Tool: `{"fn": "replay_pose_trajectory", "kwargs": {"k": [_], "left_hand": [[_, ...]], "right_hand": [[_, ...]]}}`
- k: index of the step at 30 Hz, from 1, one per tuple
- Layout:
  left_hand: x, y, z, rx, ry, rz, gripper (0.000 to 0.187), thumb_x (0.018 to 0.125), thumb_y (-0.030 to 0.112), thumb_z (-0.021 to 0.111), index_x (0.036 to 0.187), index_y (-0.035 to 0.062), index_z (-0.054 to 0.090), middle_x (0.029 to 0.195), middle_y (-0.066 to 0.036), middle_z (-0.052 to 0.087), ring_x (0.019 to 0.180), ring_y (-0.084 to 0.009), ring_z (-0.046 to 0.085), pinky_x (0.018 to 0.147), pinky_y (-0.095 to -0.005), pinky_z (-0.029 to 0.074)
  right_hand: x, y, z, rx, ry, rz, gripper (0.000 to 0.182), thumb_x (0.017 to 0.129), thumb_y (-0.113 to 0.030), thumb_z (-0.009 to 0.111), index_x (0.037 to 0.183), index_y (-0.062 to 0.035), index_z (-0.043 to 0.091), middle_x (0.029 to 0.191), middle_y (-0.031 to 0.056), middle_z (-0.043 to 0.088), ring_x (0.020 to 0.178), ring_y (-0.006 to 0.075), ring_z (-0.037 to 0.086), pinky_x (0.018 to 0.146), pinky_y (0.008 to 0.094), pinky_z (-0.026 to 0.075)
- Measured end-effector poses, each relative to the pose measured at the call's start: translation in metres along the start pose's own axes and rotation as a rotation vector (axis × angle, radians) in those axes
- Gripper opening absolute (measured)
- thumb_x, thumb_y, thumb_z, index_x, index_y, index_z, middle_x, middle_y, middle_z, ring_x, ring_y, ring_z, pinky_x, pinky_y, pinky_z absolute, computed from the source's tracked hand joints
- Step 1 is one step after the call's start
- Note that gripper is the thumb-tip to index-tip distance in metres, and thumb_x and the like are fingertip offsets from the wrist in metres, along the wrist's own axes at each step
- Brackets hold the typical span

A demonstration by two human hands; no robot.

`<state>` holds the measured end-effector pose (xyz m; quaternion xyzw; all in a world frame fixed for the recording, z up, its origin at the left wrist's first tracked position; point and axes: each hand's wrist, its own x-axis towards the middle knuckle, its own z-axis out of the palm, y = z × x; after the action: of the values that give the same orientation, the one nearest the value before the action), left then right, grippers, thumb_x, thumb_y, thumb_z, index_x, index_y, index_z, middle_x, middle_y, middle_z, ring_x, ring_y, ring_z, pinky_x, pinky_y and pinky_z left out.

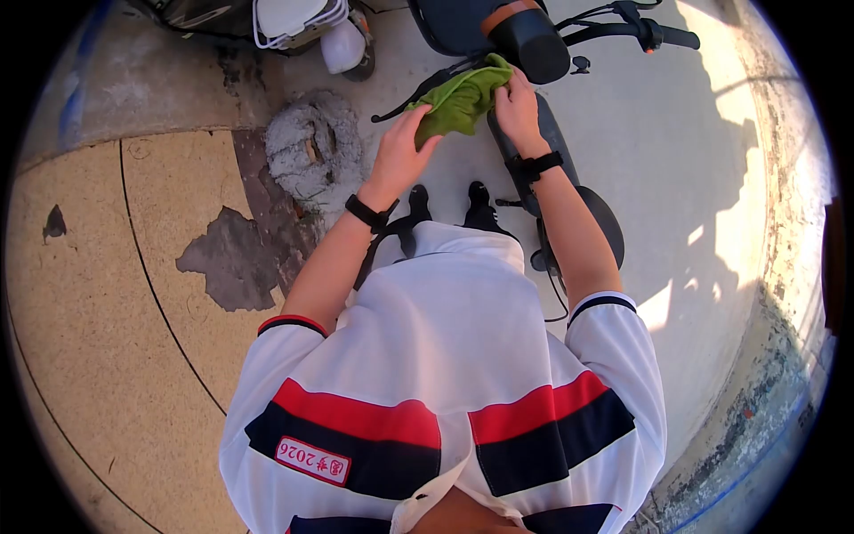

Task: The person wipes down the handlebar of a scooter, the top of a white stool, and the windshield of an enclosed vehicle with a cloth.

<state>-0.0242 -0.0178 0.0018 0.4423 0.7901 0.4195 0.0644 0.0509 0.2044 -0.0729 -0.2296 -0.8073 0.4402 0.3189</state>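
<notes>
A crumpled green cloth (458, 100) is stretched between my two hands at the top centre, in front of a dark scooter (556, 160). My left hand (400, 156) grips the cloth's lower left side, thumb and fingers closed on its edge. On the other side, my right hand (519, 111) holds the cloth's right edge, close to the scooter's seat. Part of the handlebar shows behind the cloth. Both wrists wear black bands.
The scooter's handlebar (672, 36) reaches to the upper right. A rough grey ring-shaped object (313, 153) lies on the ground at left. A white vehicle part (342, 46) stands at the top left. My feet are below the cloth.
</notes>
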Motion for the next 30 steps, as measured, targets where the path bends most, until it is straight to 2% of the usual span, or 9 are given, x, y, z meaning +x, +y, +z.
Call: {"fn": "replay_pose_trajectory", "kwargs": {"k": [6,9,12,16,18,22,24,27,30], "left_hand": [[-0.014,-0.014,-0.012,-0.046,-0.029,-0.080,0.038,0.084,0.011,0.077,0.117,0.0008,0.061,0.106,-0.019,0.068,0.094,-0.0377,0.067,0.080,-0.0415,0.055],[-0.020,-0.023,-0.019,-0.058,-0.040,-0.134,0.031,0.084,0.012,0.077,0.109,0.0015,0.062,0.098,-0.017,0.069,0.087,-0.0328,0.069,0.074,-0.0391,0.055],[-0.022,-0.035,-0.029,-0.036,-0.018,-0.165,0.025,0.085,0.013,0.077,0.104,0.0024,0.063,0.090,-0.014,0.070,0.081,-0.0282,0.070,0.069,-0.0364,0.055],[-0.023,-0.053,-0.047,-0.046,0.103,-0.174,0.022,0.086,0.013,0.076,0.100,0.0024,0.063,0.084,-0.013,0.070,0.073,-0.0238,0.069,0.066,-0.0343,0.053],[-0.019,-0.062,-0.056,-0.032,0.171,-0.161,0.020,0.088,0.013,0.075,0.098,0.0015,0.062,0.078,-0.012,0.070,0.066,-0.0219,0.068,0.063,-0.0332,0.052],[-0.006,-0.067,-0.063,-0.085,0.223,-0.231,0.017,0.091,0.012,0.072,0.100,0.0011,0.063,0.075,-0.010,0.070,0.065,-0.0212,0.068,0.062,-0.0323,0.052],[0.001,-0.073,-0.059,-0.146,0.224,-0.266,0.016,0.092,0.012,0.071,0.101,0.0013,0.063,0.075,-0.010,0.071,0.066,-0.0213,0.069,0.063,-0.0322,0.053],[0.009,-0.072,-0.046,-0.155,0.222,-0.203,0.019,0.093,0.011,0.069,0.108,0.0019,0.062,0.084,-0.012,0.074,0.074,-0.0234,0.073,0.069,-0.0332,0.056],[0.014,-0.060,-0.034,-0.218,0.123,-0.188,0.030,0.093,0.014,0.068,0.120,0.0026,0.060,0.100,-0.017,0.073,0.092,-0.0300,0.073,0.081,-0.0378,0.056]], "right_hand": [[0.002,-0.024,0.004,0.137,-0.001,-0.049,0.039,0.090,-0.005,0.050,0.127,0.0001,0.062,0.128,0.0198,0.064,0.119,0.0376,0.059,0.103,0.0387,0.046],[0.001,-0.043,0.006,0.000,0.015,-0.176,0.035,0.090,-0.006,0.053,0.122,-0.0008,0.066,0.127,0.0161,0.066,0.121,0.0352,0.059,0.106,0.0400,0.043],[0.002,-0.051,0.006,-0.180,-0.042,-0.414,0.026,0.087,-0.009,0.060,0.109,-0.0008,0.071,0.121,0.0129,0.069,0.119,0.0320,0.060,0.106,0.0443,0.042],[0.002,-0.066,0.010,-0.244,-0.092,-0.511,0.023,0.086,-0.011,0.063,0.106,-0.0024,0.072,0.115,0.0097,0.072,0.116,0.0302,0.062,0.105,0.0435,0.043],[0.004,-0.067,0.012,-0.243,-0.077,-0.460,0.024,0.086,-0.012,0.064,0.107,-0.0026,0.072,0.115,0.0096,0.072,0.115,0.0300,0.062,0.105,0.0429,0.043],[0.016,-0.058,0.020,-0.345,-0.007,-0.412,0.030,0.086,-0.017,0.066,0.111,-0.0022,0.072,0.115,0.0121,0.072,0.113,0.0309,0.064,0.103,0.0420,0.045],[0.022,-0.051,0.020,-0.310,-0.022,-0.268,0.033,0.088,-0.021,0.064,0.114,-0.0023,0.071,0.114,0.0150,0.072,0.112,0.0336,0.064,0.101,0.0422,0.047],[0.030,-0.041,0.014,-0.241,-0.094,-0.008,0.041,0.091,-0.030,0.060,0.120,-0.0038,0.069,0.114,0.0192,0.070,0.112,0.0379,0.064,0.099,0.0418,0.049],[0.045,-0.035,0.005,-0.204,-0.229,0.266,0.047,0.093,-0.038,0.054,0.126,-0.0068,0.067,0.119,0.0216,0.069,0.114,0.0400,0.062,0.101,0.0411,0.048]]}}
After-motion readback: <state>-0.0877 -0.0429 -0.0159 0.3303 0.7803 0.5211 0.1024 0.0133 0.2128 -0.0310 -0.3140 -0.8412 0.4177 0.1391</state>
